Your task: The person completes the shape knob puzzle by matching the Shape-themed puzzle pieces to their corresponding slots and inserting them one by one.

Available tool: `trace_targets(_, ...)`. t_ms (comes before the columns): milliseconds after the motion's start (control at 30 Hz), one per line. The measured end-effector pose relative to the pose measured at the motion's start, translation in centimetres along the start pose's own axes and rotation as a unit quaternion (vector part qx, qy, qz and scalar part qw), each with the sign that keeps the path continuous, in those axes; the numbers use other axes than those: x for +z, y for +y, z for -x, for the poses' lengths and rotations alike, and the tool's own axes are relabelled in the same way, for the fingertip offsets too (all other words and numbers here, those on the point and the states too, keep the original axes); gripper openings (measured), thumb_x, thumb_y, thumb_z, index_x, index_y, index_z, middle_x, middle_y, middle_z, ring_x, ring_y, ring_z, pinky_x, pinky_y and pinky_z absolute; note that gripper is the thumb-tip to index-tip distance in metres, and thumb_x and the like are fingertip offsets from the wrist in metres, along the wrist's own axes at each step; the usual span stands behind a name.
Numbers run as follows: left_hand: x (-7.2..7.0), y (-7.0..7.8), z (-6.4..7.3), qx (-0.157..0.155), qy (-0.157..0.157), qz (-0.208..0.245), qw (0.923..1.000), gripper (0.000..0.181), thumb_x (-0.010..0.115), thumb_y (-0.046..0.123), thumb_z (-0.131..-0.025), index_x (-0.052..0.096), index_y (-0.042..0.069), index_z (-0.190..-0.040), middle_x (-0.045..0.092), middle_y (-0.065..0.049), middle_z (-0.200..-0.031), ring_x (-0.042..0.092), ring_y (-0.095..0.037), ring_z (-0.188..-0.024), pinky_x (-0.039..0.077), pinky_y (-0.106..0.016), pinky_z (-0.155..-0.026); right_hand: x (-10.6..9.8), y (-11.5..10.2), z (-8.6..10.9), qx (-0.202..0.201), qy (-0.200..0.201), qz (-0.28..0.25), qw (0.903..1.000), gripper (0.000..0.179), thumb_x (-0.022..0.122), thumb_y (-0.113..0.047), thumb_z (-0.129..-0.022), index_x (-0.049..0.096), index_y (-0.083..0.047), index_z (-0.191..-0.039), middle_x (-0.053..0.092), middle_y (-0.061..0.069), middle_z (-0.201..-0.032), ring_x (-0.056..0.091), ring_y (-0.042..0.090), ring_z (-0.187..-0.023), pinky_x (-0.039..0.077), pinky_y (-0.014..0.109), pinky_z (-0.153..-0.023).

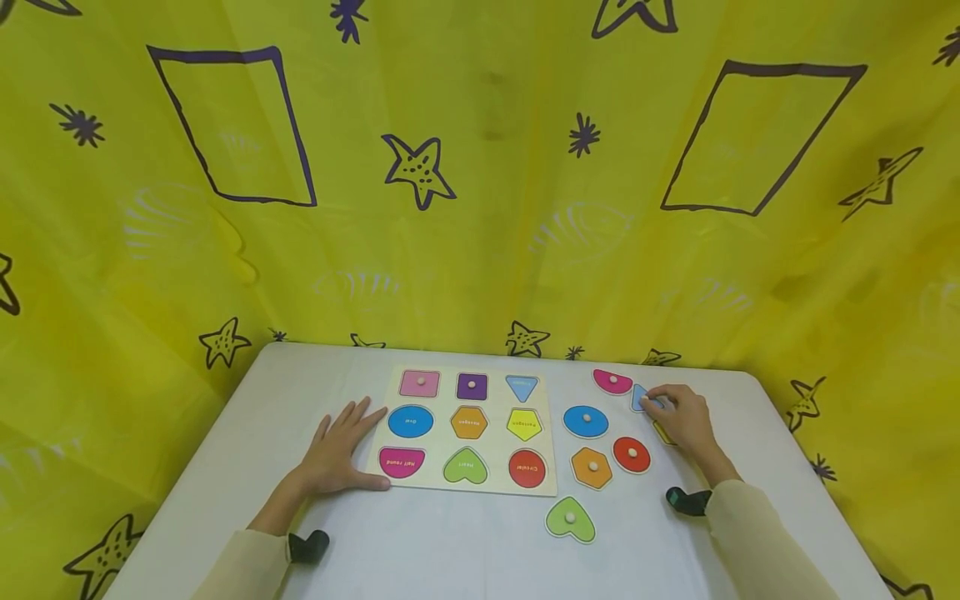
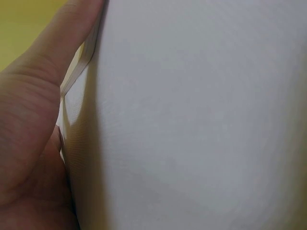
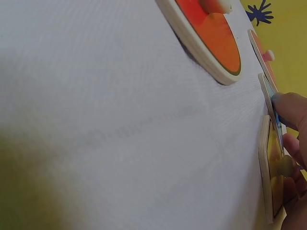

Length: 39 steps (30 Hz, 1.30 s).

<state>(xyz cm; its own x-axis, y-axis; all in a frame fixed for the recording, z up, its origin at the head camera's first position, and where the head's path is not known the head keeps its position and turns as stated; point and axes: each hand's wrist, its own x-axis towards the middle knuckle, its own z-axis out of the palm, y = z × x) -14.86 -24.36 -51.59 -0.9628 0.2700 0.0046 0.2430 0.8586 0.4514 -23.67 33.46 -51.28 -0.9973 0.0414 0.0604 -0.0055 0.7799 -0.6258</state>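
Observation:
A wooden shape puzzle board (image 1: 441,442) lies on the white table. My left hand (image 1: 339,450) is spread flat at its left edge, thumb and fingertips touching the board's side. My right hand (image 1: 688,421) pinches the light blue triangle piece (image 1: 637,398) between thumb and fingers; its knob is hidden by them. In the right wrist view the triangle (image 3: 269,91) appears low against the table. Partly under this hand is a yellow piece (image 1: 663,432) with a knob. On the board, a pink rectangle (image 1: 408,390) and a purple square (image 1: 472,395) have knobs; the other shapes show none.
Loose knobbed pieces lie right of the board: a magenta half round (image 1: 604,382), blue oval (image 1: 573,422), red circle (image 1: 624,460), orange hexagon (image 1: 584,477) and green heart (image 1: 559,527). A yellow curtain (image 1: 480,250) hangs behind the table (image 1: 450,550).

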Motion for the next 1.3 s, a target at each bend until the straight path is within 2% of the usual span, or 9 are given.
trace_targets(267,-0.1,0.2,0.1,0.0,0.001,0.0,1.0,0.114,0.087,0.064,-0.065,0.042,0.014,-0.158,0.027,-0.023,-0.165,0.016,-0.049,-0.153,0.004,-0.075,-0.117,0.1,0.0,0.0,0.012,0.022,-0.008,0.9997,0.026,0.068,-0.02,-0.099,0.072,0.003,-0.112,0.057,0.032,-0.134,0.045,0.054,-0.129,0.034,0.072,-0.108)
trace_targets(400,-0.1,0.2,0.2,-0.002,-0.003,0.002,1.0,0.115,0.086,0.064,-0.065,0.042,0.014,-0.158,0.027,-0.023,-0.166,0.015,-0.049,-0.153,0.004,-0.075,-0.117,-0.1,-0.2,0.0,0.023,0.033,-0.012,0.9991,0.025,0.067,-0.019,-0.099,0.072,0.002,-0.111,0.056,0.031,-0.135,0.048,0.053,-0.126,0.037,0.071,-0.107)
trace_targets(533,0.0,0.2,0.2,-0.004,-0.004,-0.001,1.0,0.115,0.086,0.064,-0.065,0.041,0.014,-0.158,0.026,-0.023,-0.166,0.014,-0.049,-0.153,0.003,-0.074,-0.118,-0.6,-0.8,0.0,0.014,0.04,-0.014,0.999,0.025,0.066,-0.02,-0.1,0.071,0.002,-0.113,0.053,0.031,-0.138,0.047,0.053,-0.125,0.035,0.071,-0.106)
trace_targets(700,-0.1,0.3,0.1,0.001,0.002,0.0,1.0,0.115,0.086,0.064,-0.065,0.041,0.013,-0.158,0.027,-0.024,-0.165,0.015,-0.05,-0.152,0.004,-0.075,-0.117,-1.1,-2.3,-0.3,-0.008,0.046,-0.027,0.9985,0.025,0.065,-0.02,-0.101,0.071,0.001,-0.114,0.052,0.03,-0.139,0.046,0.05,-0.124,0.036,0.07,-0.103)
trace_targets(933,-0.4,0.5,0.3,-0.001,0.0,0.003,1.0,0.114,0.087,0.063,-0.065,0.043,0.012,-0.157,0.028,-0.025,-0.165,0.016,-0.05,-0.152,0.005,-0.075,-0.117,-0.3,-5.2,-0.7,-0.065,0.048,-0.044,0.9958,0.024,0.068,-0.014,-0.098,0.071,0.003,-0.115,0.059,0.029,-0.132,0.051,0.048,-0.121,0.046,0.064,-0.101)
trace_targets(1300,-0.4,0.4,0.2,0.0,0.0,0.002,1.0,0.114,0.087,0.063,-0.065,0.042,0.013,-0.157,0.028,-0.024,-0.165,0.016,-0.05,-0.152,0.005,-0.075,-0.117,2.1,-8.6,-1.6,-0.082,0.028,-0.072,0.9936,0.023,0.07,-0.014,-0.097,0.073,0.001,-0.114,0.06,0.025,-0.132,0.052,0.044,-0.123,0.045,0.062,-0.105)
